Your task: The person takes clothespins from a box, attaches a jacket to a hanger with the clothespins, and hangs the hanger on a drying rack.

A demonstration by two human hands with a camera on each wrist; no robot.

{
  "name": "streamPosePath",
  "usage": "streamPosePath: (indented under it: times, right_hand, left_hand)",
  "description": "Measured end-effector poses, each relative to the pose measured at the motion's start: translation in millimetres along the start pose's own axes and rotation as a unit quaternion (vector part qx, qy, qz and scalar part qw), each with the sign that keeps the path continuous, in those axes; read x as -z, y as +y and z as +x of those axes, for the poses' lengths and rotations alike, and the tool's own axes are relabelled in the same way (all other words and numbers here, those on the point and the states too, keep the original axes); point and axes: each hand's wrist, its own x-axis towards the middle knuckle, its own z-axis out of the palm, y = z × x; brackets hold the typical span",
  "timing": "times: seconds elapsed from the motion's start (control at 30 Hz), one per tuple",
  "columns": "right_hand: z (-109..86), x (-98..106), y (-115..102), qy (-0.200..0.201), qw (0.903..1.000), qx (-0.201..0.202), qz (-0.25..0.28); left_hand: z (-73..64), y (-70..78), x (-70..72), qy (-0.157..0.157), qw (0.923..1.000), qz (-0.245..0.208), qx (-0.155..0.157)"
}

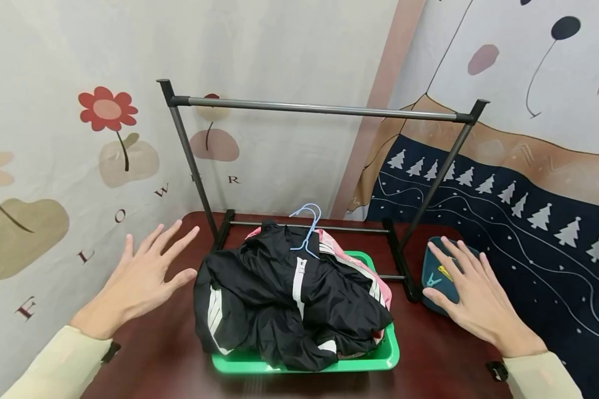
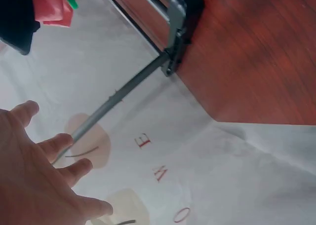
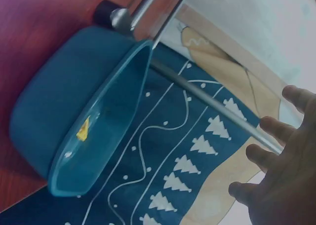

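My left hand is held up with its fingers spread, left of a black jacket, holding nothing. On the other side, my right hand is likewise spread and holds nothing; in the head view it overlaps a dark teal bin. The jacket has white stripes and a white zipper strip and lies bunched on top of a green basket. A light blue hanger pokes its hook up from the jacket's collar. Pink cloth shows beneath the jacket.
Behind the basket stands a garment rack with a grey top bar and black feet. A small yellow piece lies inside the bin. Everything stands on a reddish-brown table, with printed cloth hanging behind and to the right.
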Motion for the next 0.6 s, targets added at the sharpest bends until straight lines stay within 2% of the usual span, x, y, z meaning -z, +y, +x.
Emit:
streamPosePath:
  times: [0.3, 0.6]
  right_hand:
    - [7.7, -4, -22, 0.003, 0.9997, 0.009, 0.021]
    - [11.4, -7, -41, 0.003, 0.9998, 0.005, 0.019]
  left_hand:
    - [3.2, 21.2, 5.0, -0.012, 0.9998, -0.013, -0.006]
    - [5.7, 41.7, 0.5, 0.012, 0.9993, -0.012, -0.034]
